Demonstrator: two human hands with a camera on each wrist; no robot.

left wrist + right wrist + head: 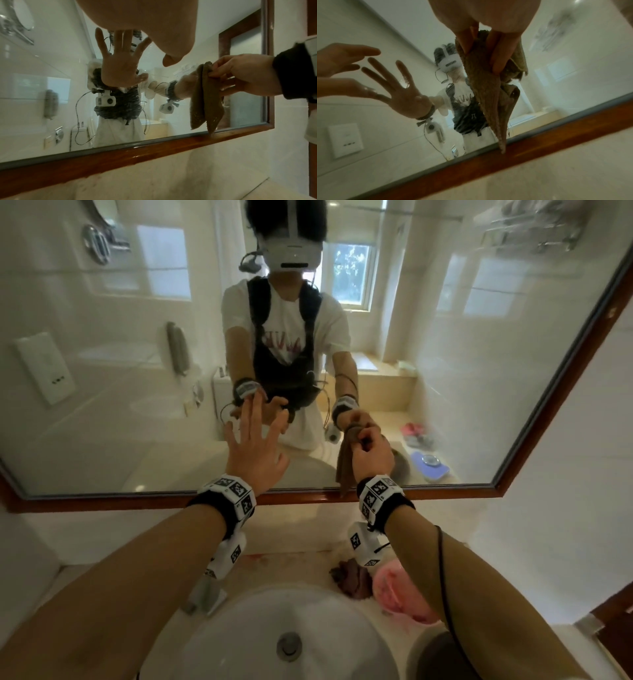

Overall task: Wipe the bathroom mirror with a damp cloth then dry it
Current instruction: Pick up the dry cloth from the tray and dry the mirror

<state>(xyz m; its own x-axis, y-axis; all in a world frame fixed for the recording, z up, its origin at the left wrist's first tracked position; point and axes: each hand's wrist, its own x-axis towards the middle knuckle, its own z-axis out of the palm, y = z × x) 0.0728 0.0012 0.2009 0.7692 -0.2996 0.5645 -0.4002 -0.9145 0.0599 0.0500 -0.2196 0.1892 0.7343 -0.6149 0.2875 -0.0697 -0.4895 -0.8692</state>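
The bathroom mirror (113, 412) in its brown wooden frame (137, 502) fills the wall ahead. My right hand (371, 451) pinches the top of a folded brown cloth (345, 467) close to the lower right of the glass. The cloth (208, 102) hangs limp, and its tip (502, 147) reaches the bottom frame. My left hand (255, 445) is raised to the left of it with fingers spread and straight, holding nothing. Its fingertips (368, 52) are very near the glass; contact cannot be told. The right hand (496, 44) holds the cloth with thumb and fingers.
A second brown cloth (352, 577) lies bunched on the beige counter behind the white sink (239, 631), beside a pink object (394, 590). A chrome faucet (205, 594) stands at the sink's back left. A white wall (565, 474) adjoins the mirror's right edge.
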